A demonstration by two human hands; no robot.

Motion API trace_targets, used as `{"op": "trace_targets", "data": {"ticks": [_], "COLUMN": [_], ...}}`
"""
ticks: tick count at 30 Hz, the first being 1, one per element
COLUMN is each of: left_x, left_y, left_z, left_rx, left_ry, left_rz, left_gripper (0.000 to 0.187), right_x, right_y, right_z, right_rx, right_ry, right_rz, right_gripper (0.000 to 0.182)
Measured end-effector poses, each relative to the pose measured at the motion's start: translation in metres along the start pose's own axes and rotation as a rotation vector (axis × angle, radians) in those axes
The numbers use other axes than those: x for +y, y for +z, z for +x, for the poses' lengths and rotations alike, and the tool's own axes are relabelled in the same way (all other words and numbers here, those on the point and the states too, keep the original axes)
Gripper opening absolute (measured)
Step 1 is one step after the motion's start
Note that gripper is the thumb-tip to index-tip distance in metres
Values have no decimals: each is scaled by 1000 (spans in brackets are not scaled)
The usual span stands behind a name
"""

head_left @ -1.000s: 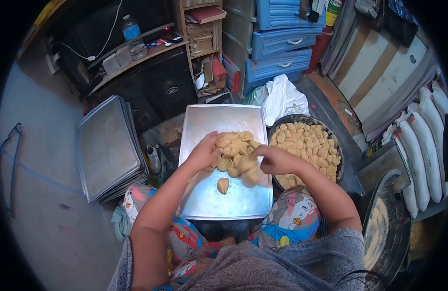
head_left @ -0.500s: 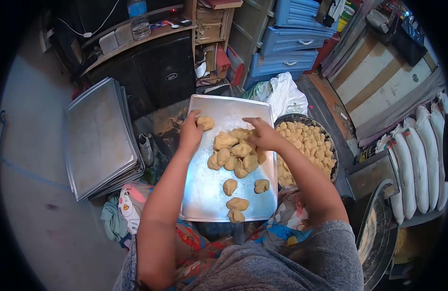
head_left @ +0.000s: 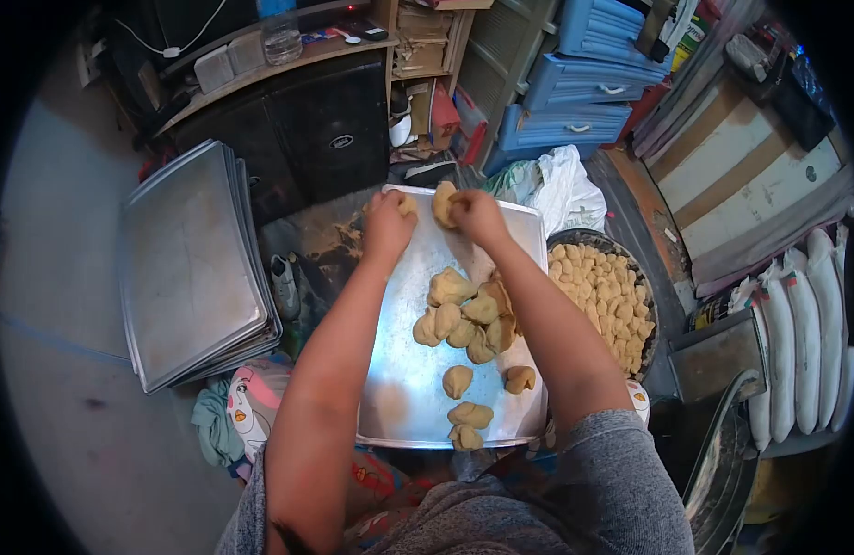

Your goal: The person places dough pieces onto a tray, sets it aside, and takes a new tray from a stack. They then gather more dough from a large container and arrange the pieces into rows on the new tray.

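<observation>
A metal baking tray point(head_left: 404, 370) rests on my lap. Several tan dough pieces point(head_left: 466, 310) lie heaped at its middle, with a few more near its front edge point(head_left: 468, 414). Both hands reach to the tray's far edge. My left hand point(head_left: 387, 225) is closed on a dough piece point(head_left: 408, 205) at the far left corner. My right hand point(head_left: 478, 215) grips another dough piece point(head_left: 443, 202) right beside it.
A round dark pan point(head_left: 605, 291) full of dough pieces sits to the right of the tray. A stack of empty metal trays point(head_left: 191, 264) leans at the left. Blue drawers point(head_left: 580, 92), a white plastic bag point(head_left: 561, 190) and a dark cabinet point(head_left: 302, 139) stand behind.
Both hands have moved from the dough heap to the tray's far edge, each carrying a piece. Loose pieces now lie near the front edge. The view has tilted.
</observation>
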State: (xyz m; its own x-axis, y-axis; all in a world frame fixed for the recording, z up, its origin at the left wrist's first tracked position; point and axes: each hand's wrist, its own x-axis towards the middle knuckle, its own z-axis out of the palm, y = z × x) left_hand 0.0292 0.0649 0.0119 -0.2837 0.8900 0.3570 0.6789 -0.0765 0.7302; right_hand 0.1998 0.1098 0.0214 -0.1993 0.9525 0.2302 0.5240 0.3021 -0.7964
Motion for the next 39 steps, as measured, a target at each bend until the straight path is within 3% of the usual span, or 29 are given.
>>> {"op": "trace_targets", "data": {"ticks": [1, 2, 3, 5, 9, 11, 13, 14, 15, 17, 18, 20, 21, 23, 24, 25, 26, 28, 31, 33, 34, 35, 37, 38, 39], "left_x": [-1, -3, -3, -5, 5, 12, 9, 8, 9, 7, 13, 28, 38, 44, 40, 37, 34, 31, 37, 42, 45, 48, 60, 65, 69], "left_y": [1, 0, -2, -3, -8, -3, 14, 21, 24, 28, 24, 14, 9, 10, 14, 17, 20, 23, 25, 29, 33, 38, 45, 49, 54], "left_z": [1, 1, 1, 2, 4, 2, 2, 3, 5, 10, 14, 15, 13, 2, -8, -12, -11, -10, -9, -13, -15, -16, -16, -14, -12], "left_rx": [-41, -42, -75, -115, -149, -127, -22, -22, -138, -257, -383, -510, -549, -586, -415, -242, -242, -386, -443, -356, -267, -266, -182, -340, -334], "left_ry": [24, 22, 52, 81, 100, 147, 361, 366, 423, 477, 389, 307, 263, 228, 309, 386, 388, 306, 248, 281, 315, 323, 428, 397, 398], "left_rz": [-5, 1, 39, 77, 216, 340, 261, 260, 292, 329, 331, 338, 380, 428, 428, 425, 430, 388, 450, 508, 566, 567, 417, 467, 467], "left_gripper": [27, 27, 28, 30, 35, 36, 38, 38, 43, 48, 49, 51, 49, 47, 44, 41, 41, 43, 44, 42, 41, 41, 33, 31, 31], "right_x": [4, 8, 2, -25, -32, -21, -25, -26, -25, -18, -16, -5, 8, 35, 33, 21, 9, -8, -14, -7, 5, 16, 24, 28, 33], "right_y": [10, 17, 14, -7, -39, -42, -46, -48, -52, -64, -64, -60, -54, -39, -37, -40, -45, -53, -68, -85, -89, -93, -104, -109, -112], "right_z": [-1, 0, 1, -1, -19, -44, -51, -52, -48, -34, -29, -21, -21, -21, -28, -29, -31, -34, -40, -46, -47, -43, -33, -35, -32], "right_rx": [-37, -54, -53, -336, -337, -914, -940, -971, -968, -698, -699, -170, -163, -65, -30, -27, -112, -201, -243, -676, -665, -658, -806, -690, -688], "right_ry": [-80, -96, -95, 126, 40, -169, -176, -188, -190, 236, 238, 328, 327, -11, -31, -31, 34, 105, 139, 69, -22, -21, 60, 53, 48], "right_rz": [-332, -420, -414, -469, -350, -282, -242, -201, -201, 152, 157, 265, 272, -382, -444, -439, -531, -619, -631, -727, -644, -644, -300, -238, -242], "right_gripper": [25, 34, 34, 34, 45, 52, 52, 51, 51, 47, 47, 47, 47, 47, 48, 48, 47, 47, 51, 63, 53, 53, 32, 21, 21]}}
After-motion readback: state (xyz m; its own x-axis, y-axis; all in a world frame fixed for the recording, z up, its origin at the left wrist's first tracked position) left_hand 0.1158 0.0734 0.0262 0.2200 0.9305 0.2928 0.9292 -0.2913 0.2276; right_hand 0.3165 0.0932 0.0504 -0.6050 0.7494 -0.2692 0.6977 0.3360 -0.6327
